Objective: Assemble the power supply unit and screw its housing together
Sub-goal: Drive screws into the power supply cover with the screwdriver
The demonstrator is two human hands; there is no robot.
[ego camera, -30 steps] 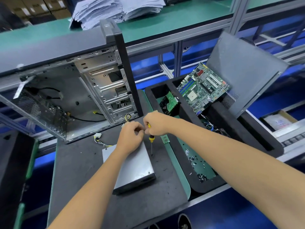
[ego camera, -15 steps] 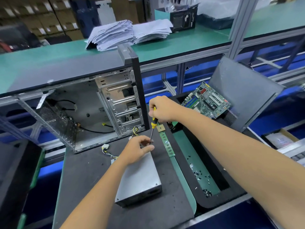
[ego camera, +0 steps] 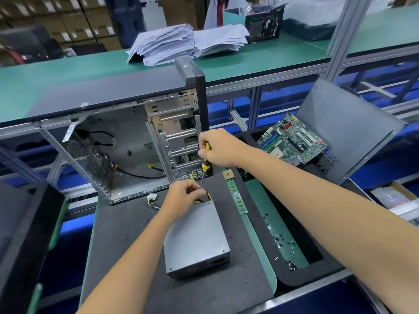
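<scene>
Fingers of your right hand (ego camera: 218, 148) wrap the screwdriver (ego camera: 204, 165) handle, while your left hand (ego camera: 184, 196) pinches its shaft low down, over the far edge of the PSU (ego camera: 196, 237) lying flat on the mat (ego camera: 127, 234). If the tip wanders off the screw head, it could slip into the wires (ego camera: 208, 197) beside it. Your left fingers hide tip and screw, so I cannot tell whether they are engaged.

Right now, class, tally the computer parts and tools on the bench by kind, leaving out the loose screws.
Power supply unit: 1
Screwdriver: 1
Open computer case: 1
Motherboard: 1
Memory stick: 1
Case side panel: 1
Total: 6
</scene>
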